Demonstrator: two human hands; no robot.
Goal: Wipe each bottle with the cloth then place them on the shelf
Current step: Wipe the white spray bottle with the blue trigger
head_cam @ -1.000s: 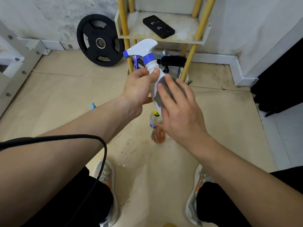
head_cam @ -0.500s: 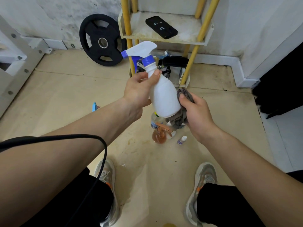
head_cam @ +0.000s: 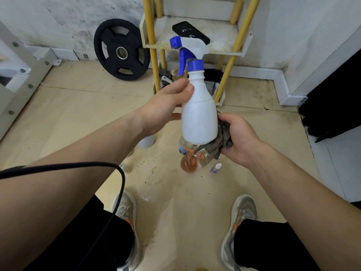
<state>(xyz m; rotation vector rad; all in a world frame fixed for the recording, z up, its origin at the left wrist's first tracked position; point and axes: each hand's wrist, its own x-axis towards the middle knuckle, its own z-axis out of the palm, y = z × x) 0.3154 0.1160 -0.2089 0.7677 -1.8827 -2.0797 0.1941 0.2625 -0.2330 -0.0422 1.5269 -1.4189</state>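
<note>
My left hand (head_cam: 166, 106) grips a white spray bottle (head_cam: 199, 118) with a blue trigger and cap, held upright above the floor. My right hand (head_cam: 237, 137) holds a crumpled grey cloth (head_cam: 220, 137) against the bottle's lower right side. On the floor under the bottle stand an orange spray bottle (head_cam: 188, 163), a clear bottle with a blue label (head_cam: 183, 147) and a tiny dropper bottle (head_cam: 215, 168). A white bottle (head_cam: 146, 142) shows partly behind my left forearm. The yellow-legged shelf (head_cam: 224, 45) stands just beyond.
A black phone (head_cam: 190, 34) lies on the shelf board. A black weight plate (head_cam: 121, 49) leans on the wall at the left. Clutter sits on the shelf's lower level. My two shoes (head_cam: 127, 212) stand on the tan floor, and a black cable (head_cam: 117, 192) crosses my left arm.
The spray bottle has turned more upright in my left hand. My right hand moved off the bottle's front to its lower right side, with the cloth bunched at the base.
</note>
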